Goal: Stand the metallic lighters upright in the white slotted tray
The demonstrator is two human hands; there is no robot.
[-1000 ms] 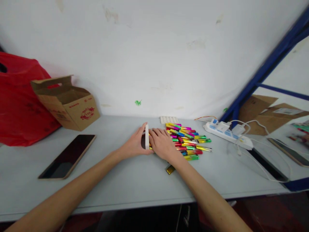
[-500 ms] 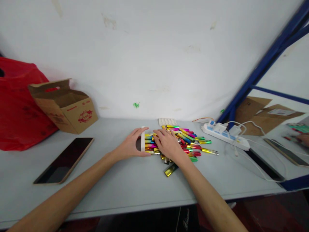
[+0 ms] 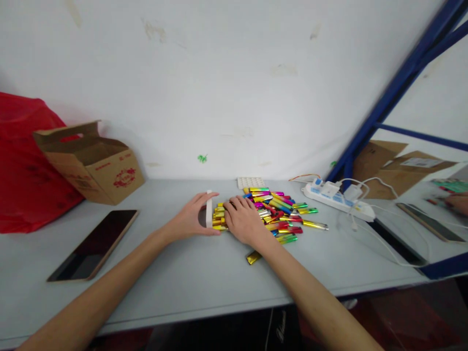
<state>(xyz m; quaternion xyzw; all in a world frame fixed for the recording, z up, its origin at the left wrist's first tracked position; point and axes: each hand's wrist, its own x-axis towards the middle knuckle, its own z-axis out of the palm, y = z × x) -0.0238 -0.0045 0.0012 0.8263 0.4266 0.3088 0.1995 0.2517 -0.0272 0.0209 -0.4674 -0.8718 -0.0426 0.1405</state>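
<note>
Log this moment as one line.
left hand: holds white block upright | right hand: flat on foil sticks | surface: table

— Where can we pass on the table (image 3: 204, 278)?

— The near middle lies bare between our two forearms, and so does the strip behind the white block (image 3: 209, 215) up to the wall (image 3: 219, 97).

— And to the left?

— The phone (image 3: 95, 243) lies flat there, the carton (image 3: 91, 163) stands behind it, and the red bag (image 3: 22, 161) closes that corner. Between phone and left hand (image 3: 192, 219) we see open table.

— To the right?

— The pile of tubes (image 3: 278, 217) spreads just beside our right hand (image 3: 243, 222), with one stray tube (image 3: 253, 257) nearer us. Past it the power strip (image 3: 338, 199) and its cables (image 3: 380, 243) cross the surface, up to the blue post (image 3: 387, 102).
</note>
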